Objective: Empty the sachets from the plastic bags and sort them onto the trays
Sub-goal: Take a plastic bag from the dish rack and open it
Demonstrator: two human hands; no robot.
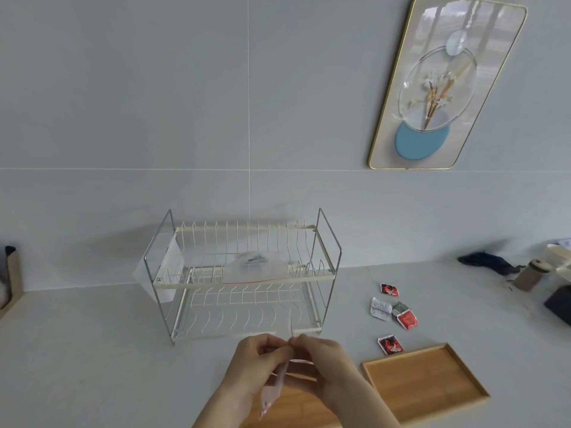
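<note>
My left hand (258, 362) and my right hand (321, 362) meet at the bottom centre, both pinching the top of a clear plastic bag (273, 389) that hangs down between them. A second clear plastic bag (256, 268) with a red seal line lies on the upper shelf of the wire dish rack (327, 257). Several loose sachets lie on the counter to the right: a red-and-black sachet (389, 289), a silver sachet (380, 308), a red sachet (407, 319) and another red-and-black sachet (390, 345). A wooden tray (423, 381) lies right of my hands. A second wooden tray (296, 406) shows partly under them.
A thin plastic sheet (163, 267) hangs on the rack's left end. At the far right are a dark cloth (485, 261), a cardboard tube (526, 278) and a dark box (559, 304). A cardboard box (12, 279) stands at the left edge. A framed picture (445, 84) hangs on the wall.
</note>
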